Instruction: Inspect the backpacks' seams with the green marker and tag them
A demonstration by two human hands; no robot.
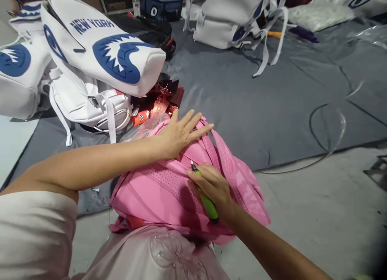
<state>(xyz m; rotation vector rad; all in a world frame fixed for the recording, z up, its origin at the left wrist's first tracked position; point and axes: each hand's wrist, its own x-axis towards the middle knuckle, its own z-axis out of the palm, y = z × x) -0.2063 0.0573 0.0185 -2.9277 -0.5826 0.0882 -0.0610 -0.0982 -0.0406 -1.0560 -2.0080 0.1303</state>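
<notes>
A pink backpack (160,187) lies across my lap with its dotted mesh panel and a strap facing up. My left hand (179,134) is spread flat on its upper part, fingers apart. Closed around a green pen-like tool (208,205) with a black collar and a pale tip, my right hand (214,187) rests over the middle of the backpack. The tip points up and away from me, close to a fold just below my left hand. Whether the tip touches the fabric I cannot tell.
White backpacks with blue shark-mouth patches (116,58) are piled at the left on a grey sheet (229,86). Red tags (160,104) lie beside them. Another white backpack (226,21) stands at the back, near clear plastic bags (320,17). A thin cord (311,122) curls at the right.
</notes>
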